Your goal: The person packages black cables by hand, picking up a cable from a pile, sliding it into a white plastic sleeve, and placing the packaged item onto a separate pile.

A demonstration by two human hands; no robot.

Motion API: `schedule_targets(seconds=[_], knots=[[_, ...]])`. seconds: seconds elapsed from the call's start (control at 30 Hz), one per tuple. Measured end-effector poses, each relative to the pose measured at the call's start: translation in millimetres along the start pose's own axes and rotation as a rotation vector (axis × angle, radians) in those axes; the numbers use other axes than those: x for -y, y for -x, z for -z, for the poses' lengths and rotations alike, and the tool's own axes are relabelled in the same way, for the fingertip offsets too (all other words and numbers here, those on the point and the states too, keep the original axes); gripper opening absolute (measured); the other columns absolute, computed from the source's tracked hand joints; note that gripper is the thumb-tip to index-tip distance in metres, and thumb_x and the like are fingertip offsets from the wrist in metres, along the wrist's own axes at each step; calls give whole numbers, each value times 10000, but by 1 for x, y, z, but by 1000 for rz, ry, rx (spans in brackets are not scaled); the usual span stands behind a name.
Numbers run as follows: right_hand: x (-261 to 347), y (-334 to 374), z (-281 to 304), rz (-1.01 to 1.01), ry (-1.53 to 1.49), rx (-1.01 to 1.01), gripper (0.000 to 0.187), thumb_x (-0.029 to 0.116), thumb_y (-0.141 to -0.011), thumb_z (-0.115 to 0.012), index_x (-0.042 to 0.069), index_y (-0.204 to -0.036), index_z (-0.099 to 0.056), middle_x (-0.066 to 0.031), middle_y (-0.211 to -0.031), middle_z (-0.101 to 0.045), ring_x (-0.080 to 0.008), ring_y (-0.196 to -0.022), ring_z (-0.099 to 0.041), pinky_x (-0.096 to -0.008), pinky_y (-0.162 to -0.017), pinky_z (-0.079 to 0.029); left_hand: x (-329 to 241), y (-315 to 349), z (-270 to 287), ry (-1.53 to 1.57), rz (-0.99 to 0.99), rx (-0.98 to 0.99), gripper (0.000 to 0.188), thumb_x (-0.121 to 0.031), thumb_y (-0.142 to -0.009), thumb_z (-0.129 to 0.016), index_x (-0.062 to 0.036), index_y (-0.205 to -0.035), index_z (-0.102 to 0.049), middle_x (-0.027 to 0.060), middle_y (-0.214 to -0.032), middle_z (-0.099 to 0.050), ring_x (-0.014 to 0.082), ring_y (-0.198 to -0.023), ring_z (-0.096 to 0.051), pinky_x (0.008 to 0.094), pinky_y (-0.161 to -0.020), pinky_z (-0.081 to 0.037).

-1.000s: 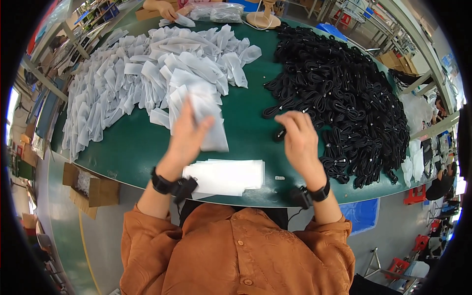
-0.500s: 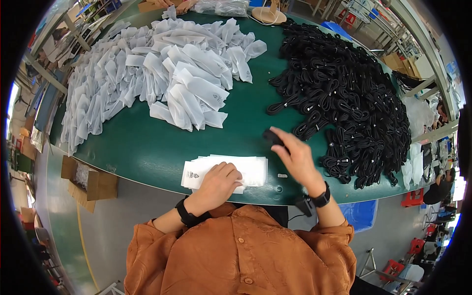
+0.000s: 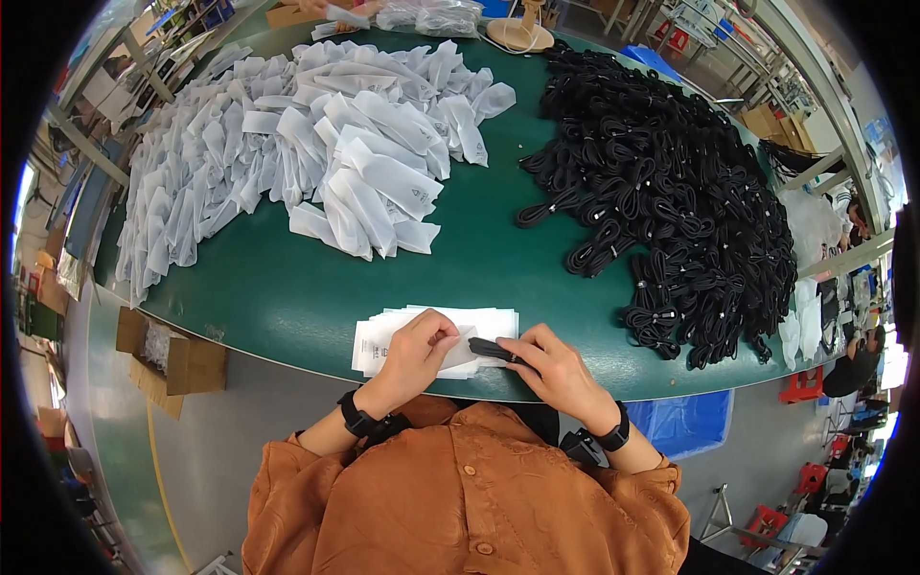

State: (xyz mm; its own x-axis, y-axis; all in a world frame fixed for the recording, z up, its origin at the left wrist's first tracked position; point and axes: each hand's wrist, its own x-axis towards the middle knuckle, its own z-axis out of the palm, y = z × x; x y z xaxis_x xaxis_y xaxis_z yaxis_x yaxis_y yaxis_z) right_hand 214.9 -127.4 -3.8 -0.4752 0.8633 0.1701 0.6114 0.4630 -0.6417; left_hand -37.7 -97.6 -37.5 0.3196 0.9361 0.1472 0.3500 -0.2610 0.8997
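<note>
Near the table's front edge lies a stack of flat white translucent bags (image 3: pixel 368 347) with small dark print. My left hand (image 3: pixel 410 356) rests over the stack, thumb and fingertips pinching the edge of the top bag, which is lifted a little. From the right, my right hand (image 3: pixel 563 376) grips a folded bundle of black cable (image 3: pixel 494 350). The bundle's far end points left, close to the lifted bag edge; whether it is inside the bag's mouth I cannot tell.
A large heap of filled white bags (image 3: pixel 374 177) covers the table's left and back. At the right is a big pile of black cable bundles (image 3: pixel 690 211). An open cardboard box (image 3: pixel 196 364) and a blue bin (image 3: pixel 685 422) stand below the table. Another person's hand (image 3: pixel 359 11) shows at the far edge.
My right hand has brought the black cable bundle leftward and down to the bag stack. My left hand has gone from lying on the stack to pinching the top bag's edge up.
</note>
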Motion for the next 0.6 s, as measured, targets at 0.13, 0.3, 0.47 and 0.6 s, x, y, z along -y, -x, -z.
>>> schedule_targets(seconds=[0.13, 0.3, 0.47, 0.6], knots=[[-3, -2, -9, -200, -334, 65, 305, 31, -888, -704, 25, -1188, -651, -111, -1004, -622, -238, -814, -641, -301, -700, -514, -7, -2, 1, 5, -214, 12, 109, 22, -861, -700, -12, -913, -610, 91, -944, -613, 217, -817, -594, 318, -705, -500], [-7, -6, -29, -334, -626, 0, 341, 6, -863, -715, 28, -1197, -651, -83, -1015, -574, -190, -791, -614, -293, -743, -519, -18, -12, 4, -183, -424, 61, 140, 52, -835, -691, -34, -904, -605, 90, -989, -614, 253, -896, -586, 334, -757, -503], [2, -19, -16, 141, -244, -143, 333, -34, -844, -711, 18, -1168, -653, -99, -1089, -547, -188, -800, -607, -283, -769, -516, -22, -20, 6, -95, -319, 10, 141, 47, -842, -683, -40, -906, -592, 89, -1001, -617, 242, -904, -585, 322, -773, -498], [12, -28, -9, 211, -290, -290, 362, -73, -826, -701, 30, -1169, -657, -119, -1146, -524, -195, -799, -602, -291, -752, -511, -32, -29, 16, 89, -206, 39, 112, 11, -881, -675, -33, -925, -582, 70, -1022, -628, 200, -901, -587, 296, -761, -485]])
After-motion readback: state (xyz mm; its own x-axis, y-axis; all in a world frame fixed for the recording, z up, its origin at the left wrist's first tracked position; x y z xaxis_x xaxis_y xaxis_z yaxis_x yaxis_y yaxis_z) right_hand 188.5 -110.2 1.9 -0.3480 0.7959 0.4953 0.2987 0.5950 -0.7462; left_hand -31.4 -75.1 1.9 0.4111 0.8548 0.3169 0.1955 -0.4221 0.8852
